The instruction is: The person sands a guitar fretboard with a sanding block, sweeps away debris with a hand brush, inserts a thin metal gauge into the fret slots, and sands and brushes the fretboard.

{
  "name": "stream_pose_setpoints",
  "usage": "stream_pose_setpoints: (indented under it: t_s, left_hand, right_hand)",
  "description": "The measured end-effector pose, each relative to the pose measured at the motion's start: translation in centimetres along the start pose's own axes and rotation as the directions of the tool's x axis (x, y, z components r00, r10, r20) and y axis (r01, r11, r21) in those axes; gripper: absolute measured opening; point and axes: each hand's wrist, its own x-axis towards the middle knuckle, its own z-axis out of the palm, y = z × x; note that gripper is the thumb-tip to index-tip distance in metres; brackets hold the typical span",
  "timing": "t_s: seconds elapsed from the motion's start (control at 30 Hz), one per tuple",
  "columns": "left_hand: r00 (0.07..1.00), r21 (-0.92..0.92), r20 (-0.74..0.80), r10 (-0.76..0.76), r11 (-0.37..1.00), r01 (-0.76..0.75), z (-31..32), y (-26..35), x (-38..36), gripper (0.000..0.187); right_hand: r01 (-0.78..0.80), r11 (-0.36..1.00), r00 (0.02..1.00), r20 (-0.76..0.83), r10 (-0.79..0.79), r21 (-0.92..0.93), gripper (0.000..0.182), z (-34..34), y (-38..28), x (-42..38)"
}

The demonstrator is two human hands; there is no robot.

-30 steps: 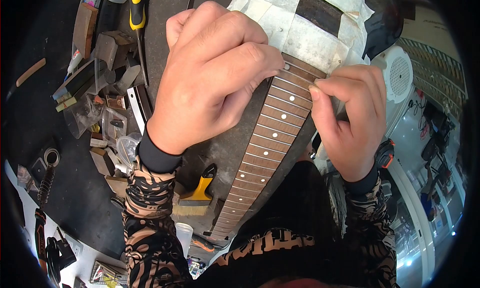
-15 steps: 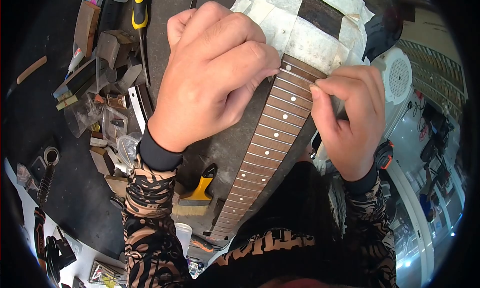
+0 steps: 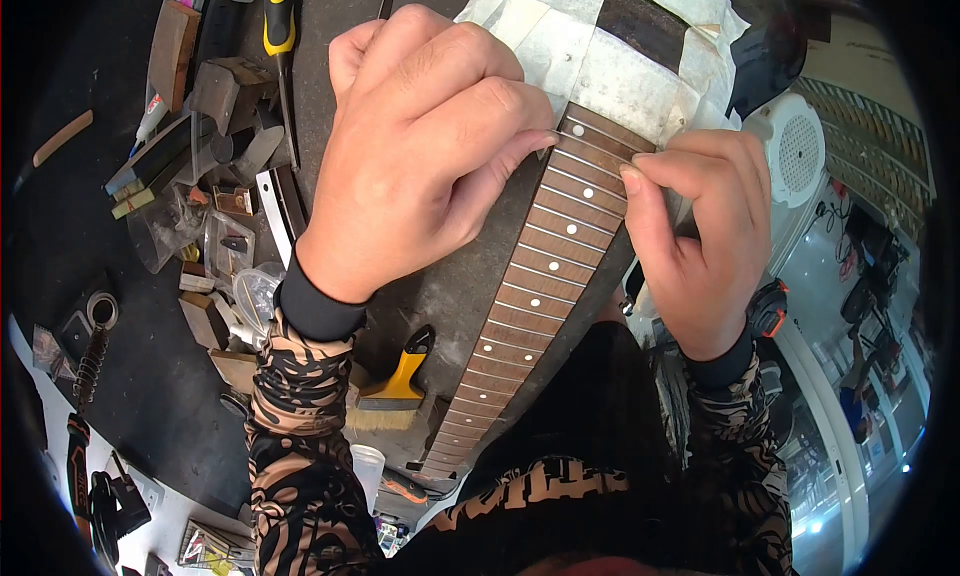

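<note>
A guitar neck with a brown fretboard [image 3: 545, 266], metal frets and white dots runs from the upper right down to the lower middle. Its upper end meets a body covered with pale masking tape [image 3: 620, 86]. My left hand [image 3: 430, 156] is closed at the fretboard's left edge near the top, thumb and forefinger pressed together. Across from it, my right hand [image 3: 700, 226] pinches at the right edge, by the upper frets. Whatever lies between the fingertips of either hand is too small or hidden to name.
On the dark bench at left lie a yellow-black screwdriver [image 3: 281, 51], wood blocks [image 3: 230, 96] and plastic pieces. A yellow-handled brush [image 3: 402, 376] lies left of the neck. A white round perforated object [image 3: 797, 151] stands at the right.
My left hand has shifted very slightly left and up. My right hand is almost unmoved, still pinched at the fretboard's right edge.
</note>
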Motion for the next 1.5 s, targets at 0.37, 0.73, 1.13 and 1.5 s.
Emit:
stream_pose_setpoints:
  t_s: [0.37, 0.73, 1.13, 1.5]
  left_hand:
    - [0.997, -0.047, 0.067, -0.026, 0.998, 0.029, -0.4, 0.9, -0.5, 0.02]
    - [0.998, -0.038, 0.051, 0.026, 0.999, -0.024, -0.4, 0.6, -0.8, 0.019]
    - [0.998, -0.044, 0.02, 0.053, 0.998, -0.052, 0.1, 0.5, -0.8, 0.019]
    - [0.996, -0.032, 0.039, 0.075, 0.997, -0.074, -0.1, 0.6, -0.5, 0.02]
  right_hand:
    - [-0.017, 0.999, 0.999, 0.033, 0.016, 0.029, 0.033, -0.7, -0.2, -1.2]
    - [-0.006, 1.0, 0.999, 0.037, 0.005, 0.028, 0.035, -0.5, -0.3, -1.4]
    - [-0.031, 0.999, 0.998, 0.046, 0.03, 0.018, 0.034, -0.7, -0.4, -1.8]
    - [-0.034, 0.999, 0.998, 0.051, 0.033, 0.013, 0.032, -0.9, -0.2, -1.8]
